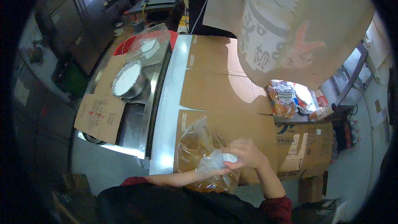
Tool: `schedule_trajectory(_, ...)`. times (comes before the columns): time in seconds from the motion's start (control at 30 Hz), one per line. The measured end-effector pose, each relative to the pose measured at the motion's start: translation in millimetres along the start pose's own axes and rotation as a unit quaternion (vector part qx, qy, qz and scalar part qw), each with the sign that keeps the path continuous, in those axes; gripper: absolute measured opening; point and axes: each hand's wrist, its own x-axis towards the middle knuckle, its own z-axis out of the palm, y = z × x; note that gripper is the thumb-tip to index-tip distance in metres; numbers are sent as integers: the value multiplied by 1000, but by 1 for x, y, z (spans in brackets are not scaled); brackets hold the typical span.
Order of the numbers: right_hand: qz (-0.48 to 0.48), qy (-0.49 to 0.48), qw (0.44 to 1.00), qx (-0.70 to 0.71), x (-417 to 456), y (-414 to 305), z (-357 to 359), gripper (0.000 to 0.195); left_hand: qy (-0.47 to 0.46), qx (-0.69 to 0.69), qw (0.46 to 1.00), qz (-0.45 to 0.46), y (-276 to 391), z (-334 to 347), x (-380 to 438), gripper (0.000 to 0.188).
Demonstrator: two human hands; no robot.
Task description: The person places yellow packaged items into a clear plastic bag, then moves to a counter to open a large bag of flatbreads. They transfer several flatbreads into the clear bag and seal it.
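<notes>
Before me, low over the cardboard-covered table, both my hands meet at a white round-ended cylinder (229, 159) wrapped in clear plastic, perhaps a stack of cups or lids. My left hand (221, 170) supports it from below, its palm partly covered by the plastic. From the right, my right hand (247, 152) curls around the cylinder's white end, its fingers slightly blurred. A large clear plastic bag (194, 140) spreads out beside and beneath my hands, and cardboard shows through it. What lies inside its lower part cannot be made out.
Flattened cardboard (230, 96) covers much of the table. To the left, a steel bowl of white powder (127, 79) stands near wire frying baskets (152, 45). A printed cloth (279, 28) hangs at the upper right, above packaged food (283, 99). Below that stands a cardboard box (304, 149).
</notes>
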Motion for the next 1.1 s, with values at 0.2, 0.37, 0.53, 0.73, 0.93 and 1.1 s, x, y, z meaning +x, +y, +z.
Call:
schedule_trajectory(0.2, 143, -4, 982, -124, -11, -26, -2, 42, -15, -10, 1000, -23, -8, 0, 6, 48)
schedule_trajectory(0.37, 262, -24, 954, -145, -8, -44, -1, 38, -4, -26, 999, -28, -13, 6, 11, 47)
schedule_trajectory(0.53, 205, 10, 978, -20, -13, -36, -5, 38, 1, -30, 999, -28, -14, 9, 15, 47)
schedule_trajectory(0.73, 229, 4, 973, -42, -14, -45, -20, 45, 4, -25, 999, -31, -15, 9, 11, 47)
schedule_trajectory(0.93, 311, -86, 943, -82, -10, -53, -21, 61, 3, -30, 999, -30, -19, 11, 12, 47)
schedule_trajectory(1.1, 236, 9, 968, -85, -11, -49, -25, 52, 2, -32, 999, -32, -20, 12, 13, 46)
